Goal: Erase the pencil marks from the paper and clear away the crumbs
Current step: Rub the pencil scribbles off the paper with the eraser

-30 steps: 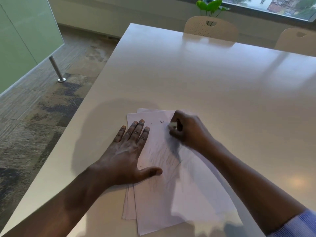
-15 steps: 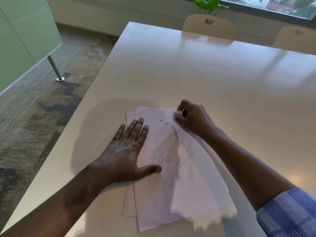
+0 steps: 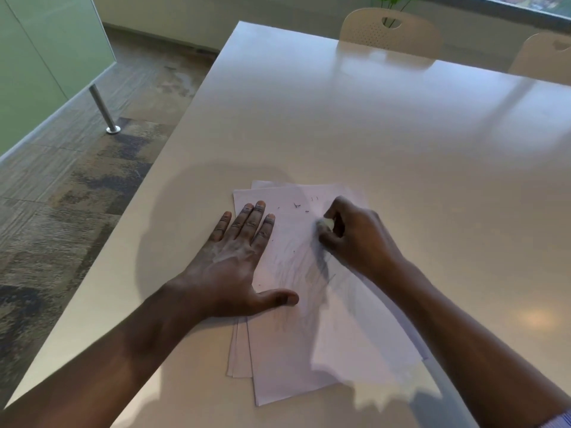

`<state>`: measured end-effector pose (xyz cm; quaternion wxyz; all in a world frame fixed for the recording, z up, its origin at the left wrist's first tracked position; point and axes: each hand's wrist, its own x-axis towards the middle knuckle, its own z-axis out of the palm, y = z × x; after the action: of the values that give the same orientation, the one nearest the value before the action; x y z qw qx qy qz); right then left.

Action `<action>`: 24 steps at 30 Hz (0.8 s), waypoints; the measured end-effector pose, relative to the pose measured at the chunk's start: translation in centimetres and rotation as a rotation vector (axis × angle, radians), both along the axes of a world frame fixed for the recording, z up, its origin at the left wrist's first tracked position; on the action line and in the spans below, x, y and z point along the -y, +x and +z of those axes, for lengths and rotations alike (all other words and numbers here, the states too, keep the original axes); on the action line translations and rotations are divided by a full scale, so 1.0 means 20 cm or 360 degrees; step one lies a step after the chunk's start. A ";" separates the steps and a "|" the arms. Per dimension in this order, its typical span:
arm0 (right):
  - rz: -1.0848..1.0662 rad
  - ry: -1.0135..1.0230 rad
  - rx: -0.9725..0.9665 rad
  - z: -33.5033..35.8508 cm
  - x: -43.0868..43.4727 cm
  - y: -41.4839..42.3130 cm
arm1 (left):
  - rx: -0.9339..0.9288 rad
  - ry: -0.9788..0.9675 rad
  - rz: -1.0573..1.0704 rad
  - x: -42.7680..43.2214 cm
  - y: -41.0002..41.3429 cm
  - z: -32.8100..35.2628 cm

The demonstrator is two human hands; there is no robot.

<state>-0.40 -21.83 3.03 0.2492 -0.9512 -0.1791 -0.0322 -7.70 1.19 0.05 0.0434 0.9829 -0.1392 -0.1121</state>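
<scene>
Erasing step: top paper (image 3: 309, 350) of a small stack near the bench (image 3: 370, 134) front-left edge, grey pencil marks (image 3: 309, 273) across its middle.

Right hand (image 3: 358, 239) is curled, pinching a pale eraser (image 3: 327, 223) at the marks' upper end. Left hand (image 3: 238, 261) lies flat, fingers straight, pinning the sheet's left side. Crumbs (image 3: 297, 205) sit near the top edge. My read: most marks remain. Use short, light strokes away from the pinned side so the sheet doesn't buckle, then sweep the crumbs off.
</scene>
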 end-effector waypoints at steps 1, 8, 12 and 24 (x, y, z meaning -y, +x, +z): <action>-0.0025 -0.0001 0.0012 0.00 -0.01 0.00 | 0.0006 -0.0002 -0.0001 0.00 0.00 0.00; 0.0357 0.0018 -0.0031 -0.02 -0.10 -0.18 | 0.0030 -0.0011 -0.0002 -0.01 0.00 -0.02; -0.0048 0.0010 0.0011 -0.01 -0.01 0.00 | 0.0029 0.0000 0.0001 0.00 0.01 -0.02; 0.0147 0.0057 -0.0047 0.00 -0.10 -0.04 | 0.0012 0.0013 -0.0013 -0.01 0.01 -0.02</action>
<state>-1.28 -19.78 2.96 0.2700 -0.9377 -0.2185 -0.0098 -7.58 1.40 -0.33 0.0382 0.9830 -0.1429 -0.1090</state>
